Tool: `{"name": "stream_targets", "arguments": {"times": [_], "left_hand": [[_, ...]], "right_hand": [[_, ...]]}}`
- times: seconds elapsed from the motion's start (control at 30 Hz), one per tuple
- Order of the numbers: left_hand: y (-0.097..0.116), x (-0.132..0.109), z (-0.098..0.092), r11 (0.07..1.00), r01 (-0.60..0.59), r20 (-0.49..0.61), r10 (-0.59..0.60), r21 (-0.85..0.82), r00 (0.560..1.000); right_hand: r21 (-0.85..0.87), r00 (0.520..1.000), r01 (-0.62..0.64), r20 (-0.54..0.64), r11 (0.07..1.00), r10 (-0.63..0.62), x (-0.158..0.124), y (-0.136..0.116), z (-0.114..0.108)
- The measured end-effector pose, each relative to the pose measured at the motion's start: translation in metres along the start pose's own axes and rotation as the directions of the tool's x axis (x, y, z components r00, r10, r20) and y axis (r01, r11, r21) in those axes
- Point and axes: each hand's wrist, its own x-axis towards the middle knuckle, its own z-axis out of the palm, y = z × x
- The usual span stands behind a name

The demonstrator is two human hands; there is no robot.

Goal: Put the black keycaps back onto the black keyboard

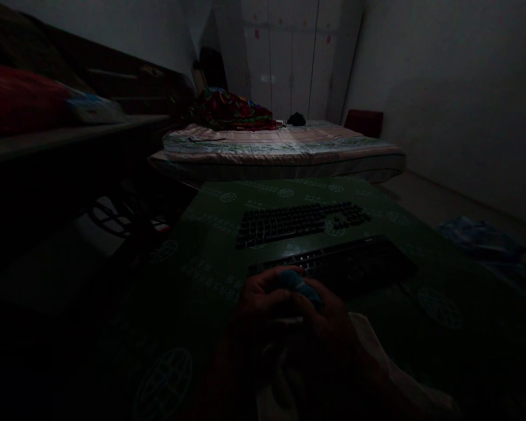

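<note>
While keyboard casing (368, 263) lies just beyond, both hands (258, 297) clasp blue cloth-like wad (301, 285).

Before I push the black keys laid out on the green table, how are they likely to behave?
The black keys would probably scatter rather than move as one piece, since print on the green table shows through gaps among them. Each looks small, so likely light. Low and blocky, they should probably slide rather than roll.
</note>
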Motion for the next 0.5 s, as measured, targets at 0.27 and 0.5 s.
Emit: {"name": "stream_targets", "arguments": {"times": [0.27,0.5], "left_hand": [[-0.002,0.000,-0.001,0.991,-0.037,-0.086,0.027,-0.126,0.996],[-0.001,0.001,-0.014,0.981,-0.132,-0.128,0.114,-0.143,0.985]], "right_hand": [[-0.061,0.999,0.037,0.041,0.997,-0.034,0.010,-0.012,0.000],[-0.188,0.981,0.167,0.127,0.968,-0.145,0.024,-0.025,0.003]]}}
